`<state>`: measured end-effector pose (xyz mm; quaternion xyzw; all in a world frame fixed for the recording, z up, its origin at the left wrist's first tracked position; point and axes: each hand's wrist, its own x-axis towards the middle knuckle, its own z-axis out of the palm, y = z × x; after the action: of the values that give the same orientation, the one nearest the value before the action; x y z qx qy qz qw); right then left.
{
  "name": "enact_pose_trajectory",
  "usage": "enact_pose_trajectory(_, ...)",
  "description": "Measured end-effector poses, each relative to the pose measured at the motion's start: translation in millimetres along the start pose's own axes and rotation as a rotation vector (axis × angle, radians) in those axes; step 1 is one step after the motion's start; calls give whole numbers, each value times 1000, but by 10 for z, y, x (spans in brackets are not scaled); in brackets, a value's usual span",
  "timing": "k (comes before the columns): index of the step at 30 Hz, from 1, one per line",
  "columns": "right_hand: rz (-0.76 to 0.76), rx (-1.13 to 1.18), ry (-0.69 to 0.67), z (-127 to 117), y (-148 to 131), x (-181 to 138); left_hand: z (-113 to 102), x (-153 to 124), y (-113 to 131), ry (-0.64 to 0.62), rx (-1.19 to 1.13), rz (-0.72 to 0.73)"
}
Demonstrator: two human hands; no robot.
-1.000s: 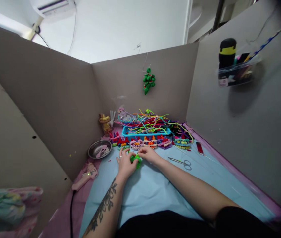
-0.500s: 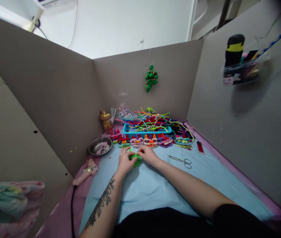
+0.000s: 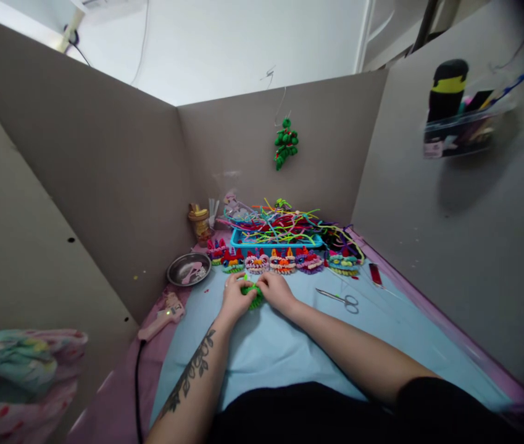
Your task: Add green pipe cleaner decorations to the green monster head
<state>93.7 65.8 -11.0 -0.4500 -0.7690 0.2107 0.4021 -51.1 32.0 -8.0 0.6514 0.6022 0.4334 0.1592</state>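
Observation:
A small green pipe-cleaner piece [image 3: 255, 297] lies on the light blue mat [image 3: 289, 345] between both my hands. My left hand [image 3: 234, 297] grips its left side and my right hand [image 3: 277, 290] pinches its right side. Just beyond my fingers stands a row of several colourful pipe-cleaner figures [image 3: 282, 261]. Behind them a blue tray [image 3: 280, 240] is heaped with loose pipe cleaners of many colours.
Scissors [image 3: 341, 298] lie on the mat to the right, a red item [image 3: 375, 274] beyond them. A metal bowl [image 3: 188, 269] and a pink glue gun [image 3: 161, 317] sit at the left. Grey partition walls enclose the desk; a green ornament [image 3: 286, 143] hangs on the back wall.
Both hands have stayed on the green piece, shifting slightly over it. The view has tilted a little, so everything sits slightly to the right of where it was.

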Motion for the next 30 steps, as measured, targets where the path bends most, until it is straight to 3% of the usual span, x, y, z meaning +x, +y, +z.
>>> enact_pose_trajectory(8,74,365,-19,-92,52,98,-61,-13,20,34,-46,25)
enact_pose_trajectory(13,138,399,-87,-135,66,88,-119,21,11,51,-90,29)
enact_pose_trajectory(21,69,368,-101,-73,72,44,-76,-5,-7,1,-135,58)
enact_pose_trajectory(30,399,732,-179,-139,3,60,-19,-25,-21,-30,-93,119)
